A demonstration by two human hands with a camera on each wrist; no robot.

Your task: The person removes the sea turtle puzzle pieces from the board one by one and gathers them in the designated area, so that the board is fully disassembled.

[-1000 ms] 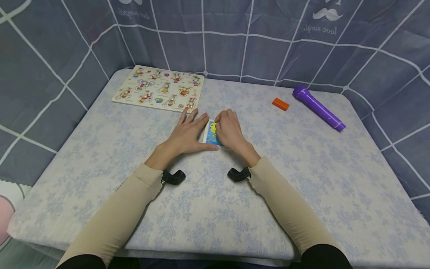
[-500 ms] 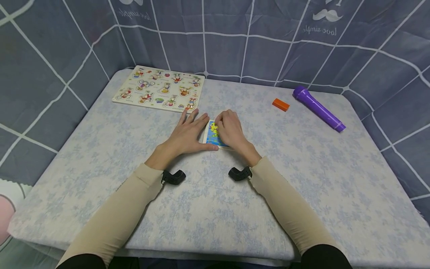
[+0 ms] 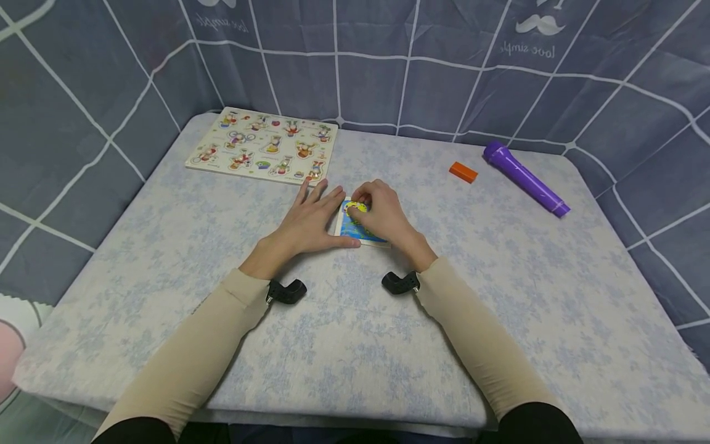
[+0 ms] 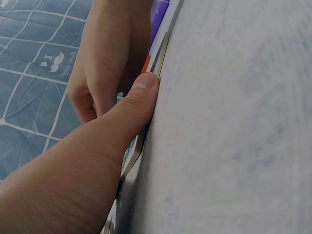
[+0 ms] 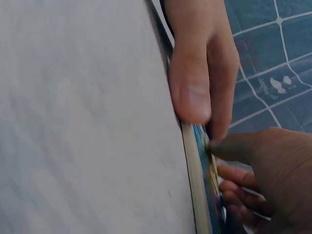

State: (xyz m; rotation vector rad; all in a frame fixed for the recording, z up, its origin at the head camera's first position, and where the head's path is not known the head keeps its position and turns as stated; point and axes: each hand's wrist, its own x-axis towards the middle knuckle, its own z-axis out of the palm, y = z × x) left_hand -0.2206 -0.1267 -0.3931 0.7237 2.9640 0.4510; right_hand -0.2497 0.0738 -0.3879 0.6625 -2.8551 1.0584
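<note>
My little blue puzzle board (image 3: 350, 232) lies between my hands. My left hand (image 3: 310, 223) is spread at its left edge. My right hand (image 3: 386, 213) is nearer the yellow piece (image 3: 360, 206) and pinches it. My fingers hide which way the board is long.

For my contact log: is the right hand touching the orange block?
No, the right hand is at the small blue board, and the orange block lies well apart.
</note>
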